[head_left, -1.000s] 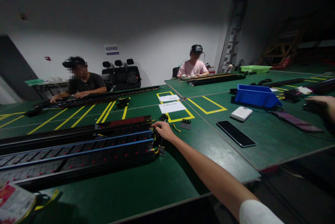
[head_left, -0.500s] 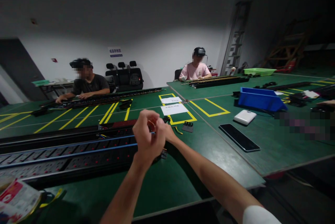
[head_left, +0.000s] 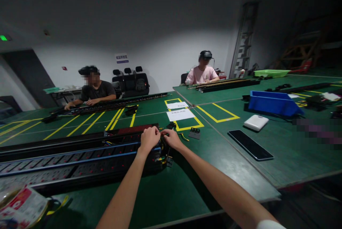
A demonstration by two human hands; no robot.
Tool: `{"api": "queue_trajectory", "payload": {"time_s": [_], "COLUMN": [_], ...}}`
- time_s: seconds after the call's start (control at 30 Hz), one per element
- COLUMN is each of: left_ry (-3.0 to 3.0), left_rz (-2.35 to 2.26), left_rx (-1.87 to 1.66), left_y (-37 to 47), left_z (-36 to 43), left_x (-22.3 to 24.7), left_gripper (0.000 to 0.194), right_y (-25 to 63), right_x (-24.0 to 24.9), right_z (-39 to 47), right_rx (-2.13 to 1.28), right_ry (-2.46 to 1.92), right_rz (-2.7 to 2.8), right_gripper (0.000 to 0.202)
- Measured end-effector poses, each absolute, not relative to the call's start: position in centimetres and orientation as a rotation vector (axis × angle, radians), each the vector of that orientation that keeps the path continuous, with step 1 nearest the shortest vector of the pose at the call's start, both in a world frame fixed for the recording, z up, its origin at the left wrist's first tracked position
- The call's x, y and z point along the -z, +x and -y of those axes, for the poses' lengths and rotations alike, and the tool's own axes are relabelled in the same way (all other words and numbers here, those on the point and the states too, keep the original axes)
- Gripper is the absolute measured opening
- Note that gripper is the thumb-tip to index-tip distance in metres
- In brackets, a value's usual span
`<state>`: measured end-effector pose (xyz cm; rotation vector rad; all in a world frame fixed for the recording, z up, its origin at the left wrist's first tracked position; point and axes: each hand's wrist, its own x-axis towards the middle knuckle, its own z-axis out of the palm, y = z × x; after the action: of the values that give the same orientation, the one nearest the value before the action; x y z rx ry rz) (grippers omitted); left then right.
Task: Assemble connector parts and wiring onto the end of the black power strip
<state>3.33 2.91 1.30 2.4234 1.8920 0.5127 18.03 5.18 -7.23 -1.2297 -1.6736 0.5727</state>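
Long black strips with rows of sockets and red dots (head_left: pixel 88 156) lie on the green table, with blue edges along them. My left hand (head_left: pixel 150 138) rests over their right end, its fingers curled down; what they hold is hidden. Just right of it, my right hand (head_left: pixel 171 138) has its thumb and fingers pinched near a thin reddish wire, too small to make out clearly. Below the hands, coloured wires (head_left: pixel 161 159) stick out of the strip's end beside a small black part (head_left: pixel 169 161). A grey-black bracket (head_left: pixel 194 133) lies to the right.
Paper sheets (head_left: pixel 180 114) lie beyond the hands. At the right are a phone (head_left: pixel 250 145), a white box (head_left: pixel 255 122) and a blue bin (head_left: pixel 275 103). A printed container (head_left: pixel 24 207) stands front left. Two people sit across the table.
My left hand has lowered from a raised, curled pose onto the strip's end. My right hand, partly hidden before, now shows beside it. The view has shifted slightly.
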Motion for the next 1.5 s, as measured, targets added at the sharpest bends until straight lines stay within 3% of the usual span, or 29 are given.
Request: {"api": "queue_trajectory", "payload": {"time_s": [0.4,1.13,1.5], "left_ry": [2.413,2.581,2.582], "left_rz": [-1.787,-1.75,-1.739], "left_rx": [-0.61,-0.366,-0.488], "left_y": [3.0,2.8,2.6], "left_z": [-2.6,-2.2,-2.5], "left_x": [-0.7,-0.6,0.2], "left_gripper": [0.022,0.039,0.037], "right_y": [18.1,17.9,17.9], "right_x": [7.3,7.4,7.4], "right_z": [-5.1,-4.9,-4.7], "right_rx": [-0.556,-0.526,-0.552], "right_ry": [-1.296,-1.343,-1.336], "right_rz": [1.536,1.553,1.567], "right_gripper": [0.038,0.035,0.034]}}
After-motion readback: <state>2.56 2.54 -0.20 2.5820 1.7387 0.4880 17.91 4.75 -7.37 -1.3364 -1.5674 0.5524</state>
